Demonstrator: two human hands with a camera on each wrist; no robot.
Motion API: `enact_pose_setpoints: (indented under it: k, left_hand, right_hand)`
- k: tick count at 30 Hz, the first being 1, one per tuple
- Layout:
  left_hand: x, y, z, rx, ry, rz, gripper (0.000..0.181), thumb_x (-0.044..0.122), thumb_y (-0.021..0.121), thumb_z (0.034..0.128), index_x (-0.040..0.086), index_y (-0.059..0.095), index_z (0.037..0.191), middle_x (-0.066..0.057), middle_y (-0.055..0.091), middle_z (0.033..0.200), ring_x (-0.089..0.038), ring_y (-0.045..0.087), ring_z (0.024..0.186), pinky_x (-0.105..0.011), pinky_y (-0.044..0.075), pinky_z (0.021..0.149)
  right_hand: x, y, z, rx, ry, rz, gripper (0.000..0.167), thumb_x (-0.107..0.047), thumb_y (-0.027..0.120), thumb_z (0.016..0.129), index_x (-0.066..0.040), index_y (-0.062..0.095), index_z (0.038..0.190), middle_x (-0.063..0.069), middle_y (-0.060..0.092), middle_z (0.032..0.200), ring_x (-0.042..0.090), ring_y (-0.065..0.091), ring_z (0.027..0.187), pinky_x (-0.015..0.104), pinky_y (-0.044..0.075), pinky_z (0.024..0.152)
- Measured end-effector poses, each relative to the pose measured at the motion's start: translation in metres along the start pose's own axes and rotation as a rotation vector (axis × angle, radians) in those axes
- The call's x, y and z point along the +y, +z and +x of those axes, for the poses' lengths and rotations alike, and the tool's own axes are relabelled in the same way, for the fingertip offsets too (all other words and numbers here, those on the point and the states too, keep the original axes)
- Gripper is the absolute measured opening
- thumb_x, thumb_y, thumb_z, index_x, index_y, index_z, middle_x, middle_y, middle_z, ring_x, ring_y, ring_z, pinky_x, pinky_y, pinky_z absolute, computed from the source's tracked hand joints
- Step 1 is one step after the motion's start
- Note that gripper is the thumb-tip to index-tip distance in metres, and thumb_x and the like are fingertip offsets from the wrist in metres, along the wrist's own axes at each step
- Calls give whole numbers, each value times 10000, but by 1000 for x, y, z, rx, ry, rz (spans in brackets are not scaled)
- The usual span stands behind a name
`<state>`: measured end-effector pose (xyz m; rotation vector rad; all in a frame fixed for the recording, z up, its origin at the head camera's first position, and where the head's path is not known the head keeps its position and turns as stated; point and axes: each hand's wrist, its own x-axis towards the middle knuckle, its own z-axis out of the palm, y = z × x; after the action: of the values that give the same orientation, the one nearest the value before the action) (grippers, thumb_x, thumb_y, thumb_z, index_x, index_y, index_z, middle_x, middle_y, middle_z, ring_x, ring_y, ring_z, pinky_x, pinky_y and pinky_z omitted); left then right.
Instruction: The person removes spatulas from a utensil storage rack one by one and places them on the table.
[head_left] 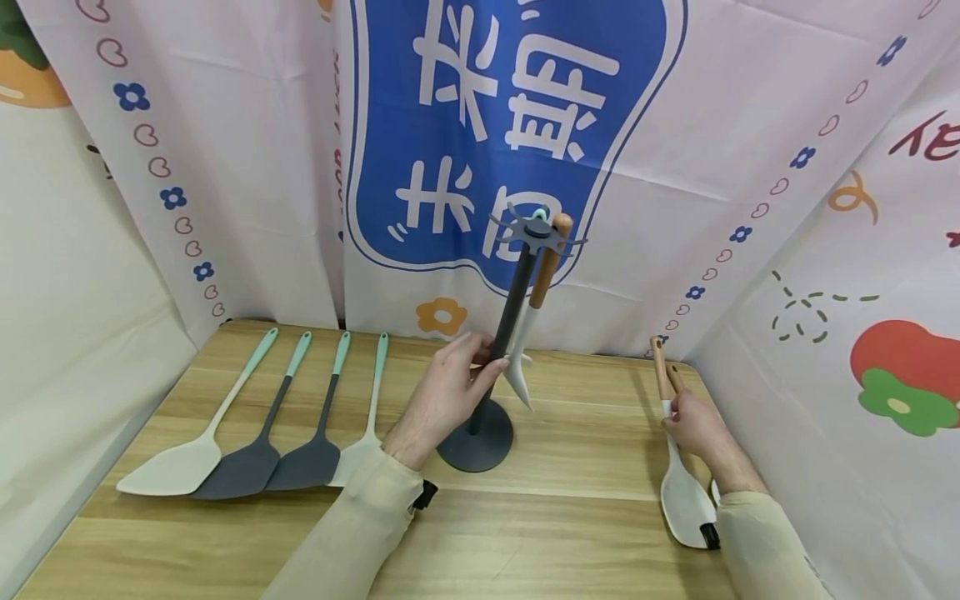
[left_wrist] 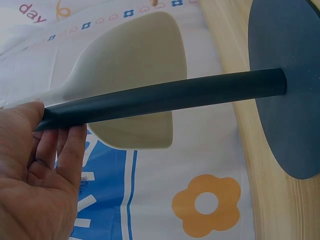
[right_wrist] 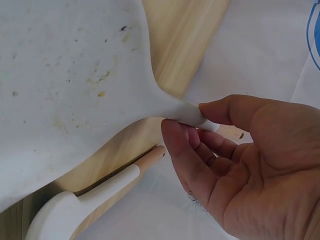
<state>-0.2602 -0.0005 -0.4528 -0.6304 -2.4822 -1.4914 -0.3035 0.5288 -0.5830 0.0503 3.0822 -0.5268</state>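
Note:
My left hand [head_left: 448, 390] grips the dark pole of a utensil stand [head_left: 517, 292] at mid-height; the stand has a round base and a ring of hooks on top. Hanging from it is a white utensil with a wooden handle [head_left: 546, 275], whose broad pale head [left_wrist: 135, 55] shows behind the pole in the left wrist view. Far to the right, my right hand [head_left: 697, 425] pinches the white neck of a wooden-handled spatula [head_left: 684, 500]. Small specks dot its wide head [right_wrist: 75, 75]. Beneath it lies another white, wooden-handled utensil [right_wrist: 55, 215], mostly hidden in the head view.
On the table's left lie several spatulas with mint handles: a white spatula [head_left: 176, 460], a dark grey spatula [head_left: 240, 467], another dark grey spatula [head_left: 311, 460] and a white spatula [head_left: 358, 458], heads overlapping. A printed curtain [head_left: 255, 167] rises behind the wooden table [head_left: 555, 533].

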Motion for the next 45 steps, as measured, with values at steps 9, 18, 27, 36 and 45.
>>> enact_pose_setpoints:
  k: [9, 18, 27, 36, 45]
  left_hand:
    - [0, -1, -1, -1, 2, -2, 228, 231, 763, 1172, 104, 743, 1361, -70, 770, 1261, -226, 822, 1167, -423, 739, 1067]
    - [-1, 0, 0, -1, 6, 3, 221, 232, 761, 1173, 108, 743, 1355, -67, 769, 1264, -222, 825, 1171, -418, 738, 1068]
    - [0, 0, 0, -5, -4, 6, 232, 240, 760, 1174, 112, 742, 1366, -67, 772, 1275, -228, 825, 1186, -424, 735, 1077]
    - [0, 0, 0, -2, -11, 6, 232, 236, 759, 1174, 111, 742, 1369, -70, 772, 1273, -228, 822, 1179, -426, 738, 1071]
    - [0, 0, 0, -3, -14, 4, 224, 227, 760, 1173, 111, 743, 1364, -67, 774, 1271, -226, 822, 1179, -423, 738, 1071]
  right_hand:
    - [3, 8, 8, -78, 35, -33, 237, -153, 734, 988, 38, 673, 1114, 135, 726, 919, 269, 657, 792, 368, 551, 646]
    - [31, 26, 23, -117, -11, -10, 112, -108, 727, 995, -66, 673, 906, 77, 682, 799, 267, 643, 722, 368, 539, 606]
    - [11, 24, 18, -128, 44, -83, 128, -122, 721, 1016, -64, 662, 919, 65, 646, 803, 259, 619, 725, 404, 539, 613]
    - [12, 22, 21, -199, -17, -120, 67, -68, 689, 988, -22, 653, 955, 100, 681, 811, 266, 666, 739, 356, 569, 627]
    - [6, 16, 16, -297, 0, -113, 130, -119, 766, 982, -67, 654, 940, 51, 679, 765, 204, 681, 651, 314, 572, 554]
